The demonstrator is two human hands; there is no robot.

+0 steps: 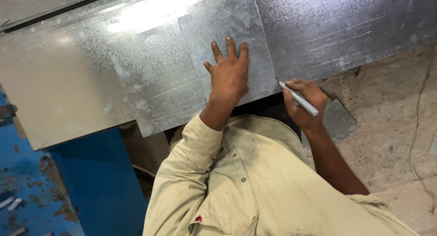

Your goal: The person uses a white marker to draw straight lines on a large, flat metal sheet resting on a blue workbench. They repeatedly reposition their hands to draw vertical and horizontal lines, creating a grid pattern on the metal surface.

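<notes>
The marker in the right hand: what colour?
Grey marker, held in the right hand; head view.

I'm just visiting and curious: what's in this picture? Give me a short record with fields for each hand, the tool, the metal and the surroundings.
left hand: left hand lies flat, fingers spread, on the small metal sheet
right hand: right hand grips a grey marker
tool: marker tip meets the right edge of the small sheet
metal: small sheet lies on top of larger galvanised sheets
surroundings: blue stand with rust patches below the sheets; concrete floor at the right
clothing: cream long-sleeved shirt, right sleeve pushed up
</notes>
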